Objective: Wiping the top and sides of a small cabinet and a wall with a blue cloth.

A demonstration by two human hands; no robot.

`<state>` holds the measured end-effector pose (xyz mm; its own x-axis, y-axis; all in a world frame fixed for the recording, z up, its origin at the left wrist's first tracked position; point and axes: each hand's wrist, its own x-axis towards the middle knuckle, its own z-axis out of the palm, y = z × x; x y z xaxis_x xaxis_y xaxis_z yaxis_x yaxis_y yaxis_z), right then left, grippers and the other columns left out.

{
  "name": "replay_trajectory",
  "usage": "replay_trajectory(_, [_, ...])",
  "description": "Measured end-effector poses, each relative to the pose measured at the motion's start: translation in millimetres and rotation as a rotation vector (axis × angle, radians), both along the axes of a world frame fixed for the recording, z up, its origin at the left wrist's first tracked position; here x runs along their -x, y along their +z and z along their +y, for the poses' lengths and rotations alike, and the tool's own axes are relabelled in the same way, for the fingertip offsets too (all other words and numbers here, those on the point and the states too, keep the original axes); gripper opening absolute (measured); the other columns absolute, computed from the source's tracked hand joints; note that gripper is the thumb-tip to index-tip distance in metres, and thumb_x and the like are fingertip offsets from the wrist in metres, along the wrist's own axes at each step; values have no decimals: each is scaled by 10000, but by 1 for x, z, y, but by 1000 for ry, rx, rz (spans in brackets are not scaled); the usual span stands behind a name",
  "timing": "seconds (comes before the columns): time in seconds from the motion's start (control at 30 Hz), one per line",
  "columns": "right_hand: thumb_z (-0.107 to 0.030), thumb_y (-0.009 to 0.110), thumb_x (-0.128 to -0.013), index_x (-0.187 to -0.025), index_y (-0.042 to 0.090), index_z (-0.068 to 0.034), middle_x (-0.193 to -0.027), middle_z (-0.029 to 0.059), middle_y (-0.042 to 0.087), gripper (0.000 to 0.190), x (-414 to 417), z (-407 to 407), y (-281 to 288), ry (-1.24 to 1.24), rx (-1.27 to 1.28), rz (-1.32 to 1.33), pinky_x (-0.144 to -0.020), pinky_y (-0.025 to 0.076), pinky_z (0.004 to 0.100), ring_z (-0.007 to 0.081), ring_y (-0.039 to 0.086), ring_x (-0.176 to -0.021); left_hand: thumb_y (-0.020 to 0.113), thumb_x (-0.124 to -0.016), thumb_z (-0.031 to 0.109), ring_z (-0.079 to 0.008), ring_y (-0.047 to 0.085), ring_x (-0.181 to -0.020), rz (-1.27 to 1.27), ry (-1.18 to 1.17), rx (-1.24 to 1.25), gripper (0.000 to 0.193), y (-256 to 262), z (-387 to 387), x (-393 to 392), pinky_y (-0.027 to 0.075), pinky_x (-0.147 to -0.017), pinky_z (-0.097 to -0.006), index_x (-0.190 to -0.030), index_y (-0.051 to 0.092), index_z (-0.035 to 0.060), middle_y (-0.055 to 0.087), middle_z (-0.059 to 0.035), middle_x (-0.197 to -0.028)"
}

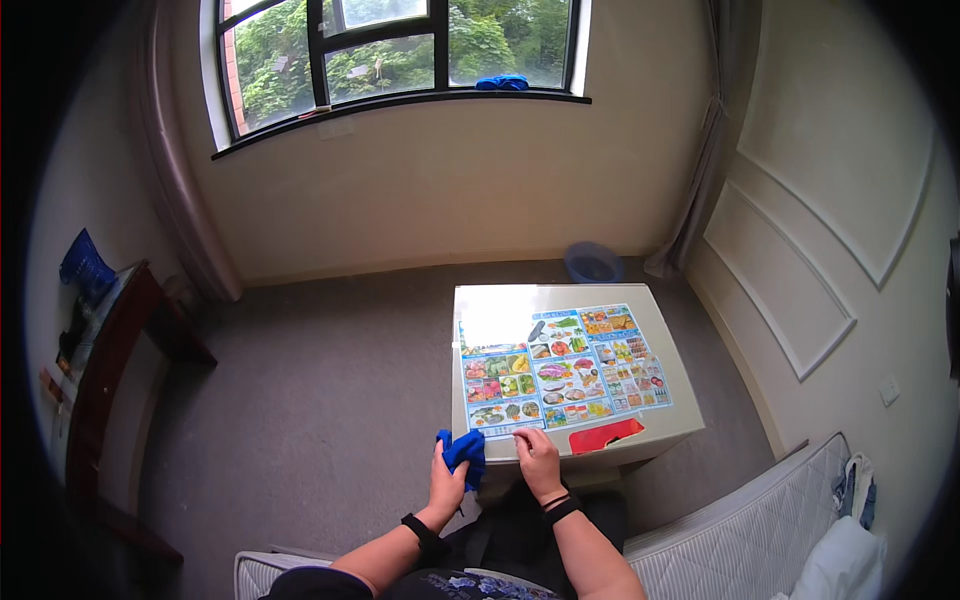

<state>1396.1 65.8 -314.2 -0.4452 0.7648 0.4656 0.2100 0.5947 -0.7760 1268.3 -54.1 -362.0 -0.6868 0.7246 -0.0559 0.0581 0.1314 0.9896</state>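
My left hand (pixel 447 480) is closed on a blue cloth (pixel 465 454) at the near left corner of a white table (pixel 517 450). My right hand (pixel 538 459) is over the table's near edge, its fingers curled near the lower border of a printed grocery flyer (pixel 570 367); whether something small is pinched there cannot be made out. The flyer lies flat on the tabletop and shows pictures of food. To the right of my right hand, a red piece of paper (pixel 606 436) with a torn-looking edge lies near the same edge. Glare covers the flyer's far left part.
A translucent blue basin (pixel 593 262) stands on the floor behind the table. Another blue cloth (pixel 502 82) lies on the window sill. At the left is a dark red wooden desk (pixel 112 352) with a blue bag (pixel 88 266). A mattress (pixel 742 525) extends at the lower right.
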Motion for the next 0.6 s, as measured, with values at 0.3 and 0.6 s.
replay_trajectory(0.3, [-21, 545, -845, -893, 600, 8, -751, 111, 592, 78, -44, -6, 13, -67, 145, 89, -606, 472, 290, 200, 602, -659, 632, -802, 179, -394, 158, -1341, 901, 18, 285, 623, 32, 27, -30, 140, -1059, -566, -1357, 353, 125, 312, -150, -1393])
replay_trajectory(0.6, [-11, 537, -852, -907, 596, 12, -790, 110, 605, 84, -62, -22, 2, -64, 254, 116, -613, 490, 285, 190, 615, -667, 609, -796, 240, -367, 181, -1347, 1225, -130, 413, 626, 18, 23, -34, 61, -1047, -633, -1361, 356, 144, 360, -133, -1372])
